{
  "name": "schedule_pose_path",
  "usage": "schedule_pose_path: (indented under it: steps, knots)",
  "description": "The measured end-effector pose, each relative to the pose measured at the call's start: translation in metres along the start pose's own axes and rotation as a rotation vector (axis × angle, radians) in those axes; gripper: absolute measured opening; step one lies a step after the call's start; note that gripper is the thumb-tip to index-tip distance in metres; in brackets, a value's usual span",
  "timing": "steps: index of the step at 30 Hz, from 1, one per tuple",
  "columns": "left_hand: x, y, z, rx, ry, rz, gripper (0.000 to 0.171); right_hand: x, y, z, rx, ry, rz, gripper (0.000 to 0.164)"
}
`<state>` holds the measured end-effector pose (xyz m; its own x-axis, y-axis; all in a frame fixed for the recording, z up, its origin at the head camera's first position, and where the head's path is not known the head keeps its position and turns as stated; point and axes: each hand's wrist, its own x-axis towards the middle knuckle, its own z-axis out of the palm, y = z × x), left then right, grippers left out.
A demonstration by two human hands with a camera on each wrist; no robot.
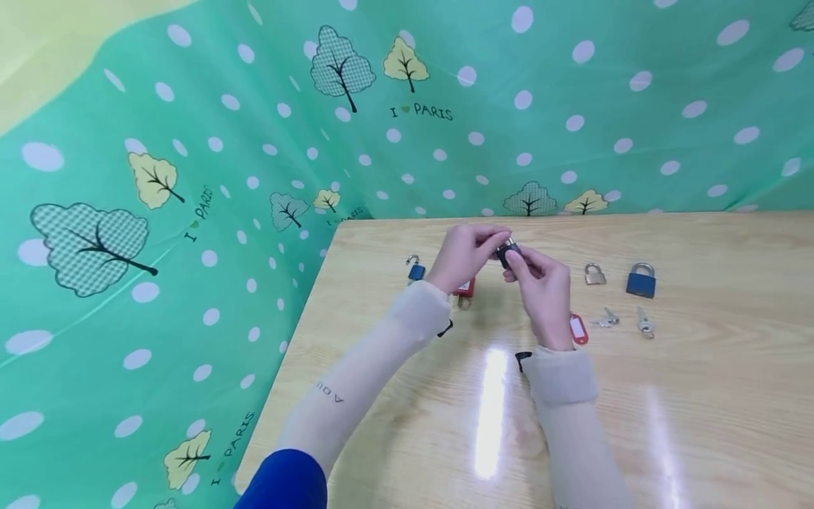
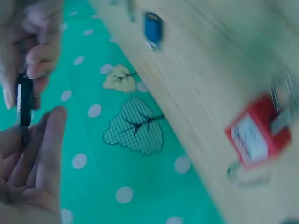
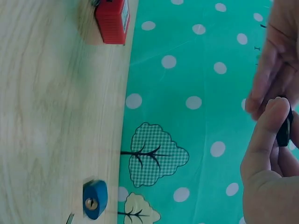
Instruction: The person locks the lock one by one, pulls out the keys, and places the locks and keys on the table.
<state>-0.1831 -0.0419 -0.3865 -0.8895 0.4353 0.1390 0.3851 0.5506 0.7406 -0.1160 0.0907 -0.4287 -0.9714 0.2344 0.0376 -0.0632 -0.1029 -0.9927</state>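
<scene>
Up above the far part of the table, both hands meet at a small black padlock [image 1: 506, 254] with a silver shackle. My right hand [image 1: 545, 286] grips its dark body between thumb and fingers. From the other side, the left hand [image 1: 463, 258] pinches it at the shackle end, fingertips close to those of the right. The right wrist view shows the black body [image 3: 284, 131] edge-on under the right thumb. In the left wrist view the padlock [image 2: 24, 100] stands between the two hands. Below the left hand lies a red padlock [image 1: 466, 287] with a white label, partly covered by that hand.
A small blue padlock [image 1: 416, 271] with its shackle raised lies left. To the right are a brass padlock [image 1: 595, 275], a larger blue padlock [image 1: 641, 283], keys [image 1: 607, 319], another key [image 1: 645, 324] and a red tag [image 1: 579, 329]. A green patterned curtain [image 1: 445, 162] borders the table.
</scene>
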Motion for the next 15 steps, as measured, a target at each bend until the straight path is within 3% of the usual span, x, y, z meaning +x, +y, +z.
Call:
schedule_pose_path:
  steps: [3,11,15]
  knots:
    - [0.0001,-0.0018,0.0022,-0.196,0.001,-0.118,0.025,-0.0007,-0.001,-0.001,0.0,-0.013,0.018,0.042]
    - [0.0002,-0.0031,0.0061,-0.432,-0.103,-0.186,0.03,-0.0004,0.0003,-0.0033,0.058,0.02,0.024,0.04]
    - [0.0015,0.0007,0.0062,-0.499,-0.101,-0.239,0.031,0.0007,0.0013,-0.0058,0.128,0.004,0.052,0.042]
